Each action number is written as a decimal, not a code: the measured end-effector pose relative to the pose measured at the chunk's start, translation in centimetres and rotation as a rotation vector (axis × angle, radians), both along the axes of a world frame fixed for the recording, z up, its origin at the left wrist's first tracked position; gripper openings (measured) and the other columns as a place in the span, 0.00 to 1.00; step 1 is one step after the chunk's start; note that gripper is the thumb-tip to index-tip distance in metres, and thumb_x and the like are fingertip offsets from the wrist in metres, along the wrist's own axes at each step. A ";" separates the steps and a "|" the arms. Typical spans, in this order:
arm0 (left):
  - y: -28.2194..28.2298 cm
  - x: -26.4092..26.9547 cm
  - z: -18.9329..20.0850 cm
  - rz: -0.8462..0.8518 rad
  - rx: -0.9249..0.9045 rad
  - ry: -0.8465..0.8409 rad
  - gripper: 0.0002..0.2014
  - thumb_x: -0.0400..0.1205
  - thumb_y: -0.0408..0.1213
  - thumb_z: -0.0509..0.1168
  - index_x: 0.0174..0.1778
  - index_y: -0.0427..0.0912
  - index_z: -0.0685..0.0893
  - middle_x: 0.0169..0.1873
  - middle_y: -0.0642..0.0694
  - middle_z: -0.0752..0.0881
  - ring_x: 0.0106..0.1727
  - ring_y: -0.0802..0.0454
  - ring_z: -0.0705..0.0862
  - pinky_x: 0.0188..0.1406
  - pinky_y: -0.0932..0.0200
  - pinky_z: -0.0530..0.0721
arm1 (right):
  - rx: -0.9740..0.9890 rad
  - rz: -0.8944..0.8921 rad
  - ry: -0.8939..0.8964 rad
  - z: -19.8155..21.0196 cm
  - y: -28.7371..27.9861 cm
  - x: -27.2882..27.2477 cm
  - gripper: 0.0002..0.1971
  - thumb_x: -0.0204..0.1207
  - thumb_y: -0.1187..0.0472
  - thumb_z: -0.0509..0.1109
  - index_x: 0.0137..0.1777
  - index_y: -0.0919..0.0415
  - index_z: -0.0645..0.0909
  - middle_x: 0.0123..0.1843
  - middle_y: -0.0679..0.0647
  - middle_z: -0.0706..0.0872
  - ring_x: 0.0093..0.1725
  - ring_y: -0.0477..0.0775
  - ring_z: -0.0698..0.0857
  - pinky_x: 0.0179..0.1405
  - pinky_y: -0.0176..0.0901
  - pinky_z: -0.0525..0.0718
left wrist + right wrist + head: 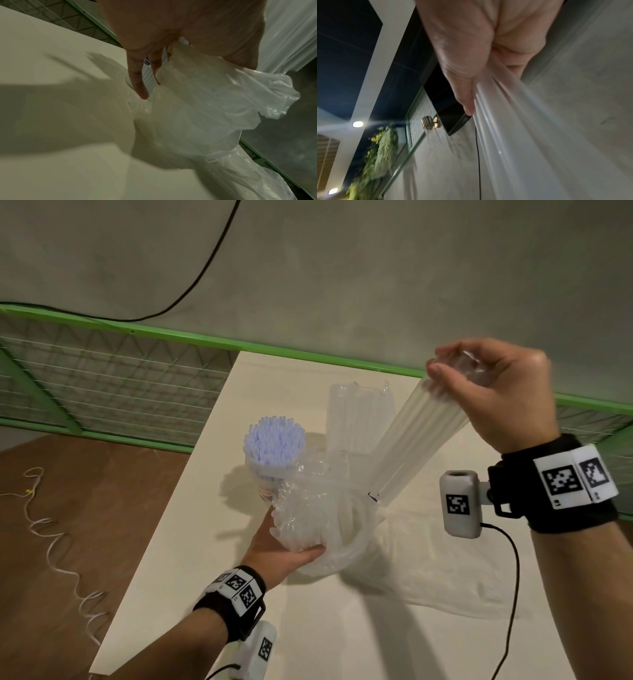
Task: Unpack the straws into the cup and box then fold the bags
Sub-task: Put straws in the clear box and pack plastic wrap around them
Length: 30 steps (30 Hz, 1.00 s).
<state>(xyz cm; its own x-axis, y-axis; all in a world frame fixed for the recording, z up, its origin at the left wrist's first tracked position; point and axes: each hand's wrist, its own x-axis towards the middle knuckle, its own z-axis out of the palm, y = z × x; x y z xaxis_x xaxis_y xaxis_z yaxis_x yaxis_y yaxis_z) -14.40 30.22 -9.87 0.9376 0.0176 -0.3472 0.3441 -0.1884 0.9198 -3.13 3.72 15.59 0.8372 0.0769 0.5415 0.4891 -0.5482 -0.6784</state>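
A paper cup (pixel 265 486) packed with pale blue straws (pixel 275 440) stands on the cream table (pixel 191 559). My left hand (pixel 291 549) grips a crumpled clear plastic bag (pixel 318 518) beside the cup; its thumb lies on the near side and its fingers are hidden behind. In the left wrist view the bag (pixel 205 108) bulges under my left hand (pixel 171 40). My right hand (pixel 479 392) grips the top of a long pack of clear straws (pixel 418 440), tilted, its lower end in the bag's mouth. In the right wrist view my right hand (pixel 471 67) bunches the pack's wrapper (pixel 522 135).
Another clear upright pack of pale straws (pixel 356 419) stands behind the bag. A flat clear bag (pixel 445 570) lies on the table to the right. A green mesh fence (pixel 308 350) runs along the table's far edge. The table's left edge drops to a brown floor.
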 end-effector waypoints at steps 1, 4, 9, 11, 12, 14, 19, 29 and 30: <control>-0.1 0.0 0.1 -0.001 0.009 -0.002 0.52 0.48 0.62 0.88 0.70 0.57 0.78 0.58 0.61 0.90 0.61 0.63 0.88 0.71 0.49 0.83 | -0.045 0.001 0.004 -0.2 0.1 0.0 0.11 0.75 0.57 0.78 0.55 0.58 0.87 0.42 0.51 0.91 0.37 0.50 0.92 0.41 0.55 0.91; -0.1 0.1 0.3 0.001 0.024 0.001 0.52 0.48 0.63 0.87 0.71 0.57 0.78 0.59 0.62 0.89 0.61 0.64 0.87 0.71 0.50 0.83 | -0.235 -0.020 -0.002 -1.3 0.5 -0.5 0.11 0.74 0.56 0.79 0.54 0.57 0.89 0.43 0.47 0.91 0.41 0.44 0.91 0.48 0.42 0.89; -0.2 0.3 0.6 0.026 0.045 -0.012 0.51 0.50 0.59 0.88 0.71 0.61 0.75 0.60 0.64 0.88 0.63 0.65 0.85 0.72 0.52 0.81 | -0.370 -0.003 -0.034 -3.2 0.6 -1.0 0.10 0.73 0.60 0.80 0.52 0.62 0.89 0.44 0.50 0.92 0.43 0.37 0.87 0.48 0.19 0.79; -0.3 0.3 0.8 0.031 0.046 -0.004 0.50 0.50 0.57 0.88 0.71 0.59 0.76 0.59 0.64 0.88 0.62 0.67 0.85 0.72 0.53 0.81 | -0.391 -0.012 -0.054 -3.3 0.1 -1.0 0.09 0.73 0.60 0.80 0.51 0.62 0.90 0.43 0.51 0.92 0.41 0.42 0.88 0.47 0.28 0.82; -0.3 0.3 0.8 0.036 0.040 0.004 0.50 0.50 0.57 0.88 0.70 0.59 0.77 0.58 0.64 0.88 0.61 0.67 0.86 0.72 0.53 0.81 | -0.386 -0.024 -0.050 -2.9 -0.2 -1.1 0.10 0.73 0.59 0.80 0.51 0.61 0.89 0.43 0.51 0.92 0.41 0.45 0.89 0.47 0.34 0.84; -0.3 0.3 0.8 0.042 0.030 0.016 0.51 0.48 0.59 0.88 0.69 0.58 0.78 0.58 0.62 0.89 0.61 0.66 0.86 0.71 0.53 0.82 | -0.337 -0.052 -0.025 -1.7 -1.0 -0.9 0.11 0.74 0.55 0.79 0.53 0.59 0.89 0.45 0.51 0.92 0.42 0.46 0.90 0.49 0.41 0.87; -0.4 0.3 1.0 0.031 0.042 0.027 0.49 0.50 0.57 0.87 0.69 0.57 0.78 0.58 0.61 0.89 0.60 0.66 0.86 0.71 0.54 0.82 | -0.173 -0.008 0.001 0.5 -2.0 -0.2 0.13 0.75 0.53 0.78 0.55 0.58 0.89 0.43 0.53 0.92 0.39 0.52 0.92 0.45 0.59 0.90; -0.4 0.2 1.2 0.033 0.044 0.049 0.46 0.53 0.53 0.88 0.68 0.57 0.79 0.56 0.61 0.90 0.56 0.71 0.87 0.63 0.64 0.82 | -0.002 0.056 -0.239 7.1 0.3 5.8 0.12 0.77 0.51 0.75 0.53 0.58 0.87 0.43 0.47 0.90 0.40 0.41 0.90 0.41 0.35 0.85; -0.3 0.1 1.2 0.034 0.044 0.054 0.46 0.52 0.55 0.88 0.68 0.56 0.79 0.56 0.61 0.90 0.56 0.70 0.87 0.64 0.63 0.82 | -0.019 0.087 -0.201 6.0 1.1 7.1 0.13 0.76 0.52 0.76 0.54 0.61 0.87 0.41 0.45 0.90 0.39 0.40 0.90 0.40 0.34 0.85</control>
